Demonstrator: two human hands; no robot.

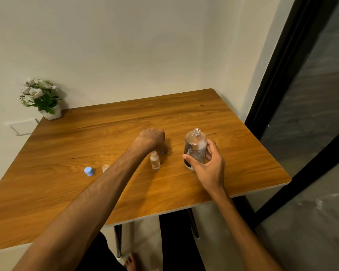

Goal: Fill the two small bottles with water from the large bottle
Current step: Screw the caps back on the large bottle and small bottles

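The far half of the desk [110, 122] lies bare, giving open passage behind the bottles. Mid-desk, the left forearm [114, 184] crosses diagonally, walling off the blue cap [89, 171] and a clear item [105, 167] from the small bottle [155, 160]. A flower pot [51, 112] blocks the far left corner.

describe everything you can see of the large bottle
The large bottle is clear, glass or plastic by its look, with rounded shoulders and a short threaded neck. Its mouth is open, with no cap on it. A printed label with a dark patch runs down its side. It stands roughly upright on the wooden table, right of centre. The right hand wraps around its lower body. Its water level cannot be read.
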